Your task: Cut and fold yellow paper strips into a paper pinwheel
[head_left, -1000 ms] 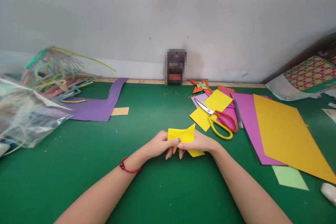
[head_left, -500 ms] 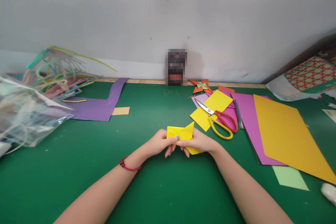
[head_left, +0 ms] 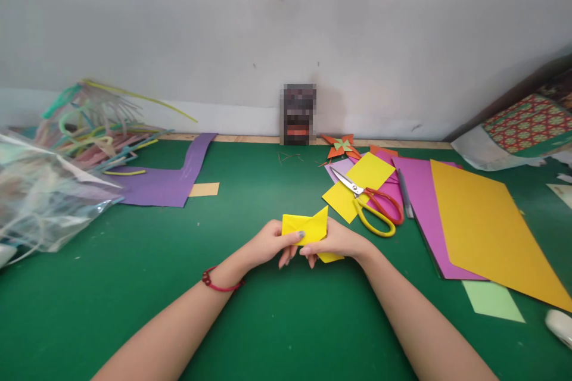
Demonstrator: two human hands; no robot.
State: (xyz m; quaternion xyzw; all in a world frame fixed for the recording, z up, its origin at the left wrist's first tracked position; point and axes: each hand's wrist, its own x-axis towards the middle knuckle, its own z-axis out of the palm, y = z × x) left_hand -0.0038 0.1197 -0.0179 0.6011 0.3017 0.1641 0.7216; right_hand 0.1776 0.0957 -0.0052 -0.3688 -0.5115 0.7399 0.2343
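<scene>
A small folded yellow paper (head_left: 308, 226) is held just above the green table (head_left: 179, 286) at the middle. My left hand (head_left: 270, 244) pinches its left part, thumb on top, a red bracelet on that wrist. My right hand (head_left: 339, 241) grips its right part, fingers curled under. A pointed corner of the paper sticks up between the hands, and another corner shows below the right hand.
Yellow-and-red scissors (head_left: 369, 202) lie on yellow paper squares (head_left: 357, 181) to the right. Beyond them lie pink sheets (head_left: 422, 190), a large orange sheet (head_left: 487, 226) and a pale green piece (head_left: 491, 300). A purple strip (head_left: 174, 181) and a clear bag of coloured straws (head_left: 58, 161) lie left.
Both hands and the yellow paper shifted very slightly to the left and away; the fingers worked on the fold. Nothing else moved.
</scene>
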